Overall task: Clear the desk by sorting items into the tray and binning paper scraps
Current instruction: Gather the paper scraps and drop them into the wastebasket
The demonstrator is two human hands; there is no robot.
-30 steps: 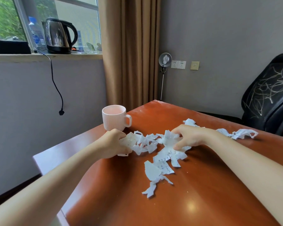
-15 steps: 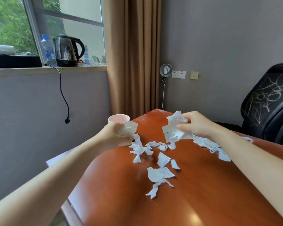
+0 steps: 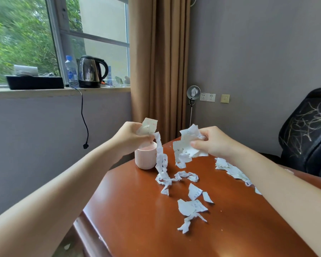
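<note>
My left hand [image 3: 131, 135] is raised above the desk, shut on a bunch of white paper scraps [image 3: 147, 127]; a torn strip [image 3: 161, 160] hangs from it down to the wood. My right hand [image 3: 211, 142] grips another crumpled bunch of scraps [image 3: 185, 147] at the same height. More loose scraps [image 3: 192, 206] lie on the brown wooden desk [image 3: 137, 210], and a further pile [image 3: 232, 169] sits partly behind my right forearm. A pink ribbed mug [image 3: 145, 157] stands near the far left corner, just under my left hand. No tray or bin shows.
A black chair [image 3: 308, 134] stands at the right behind the desk. On the windowsill sit a kettle [image 3: 91, 71], a water bottle [image 3: 70, 70] and a black box [image 3: 35, 82]. The kettle cord [image 3: 83, 117] hangs down the wall. The desk's left edge drops to the floor.
Both hands have lifted off the desk with paper bunches in them and risen higher. A long strip now trails from the left bunch. The view has tilted up.
</note>
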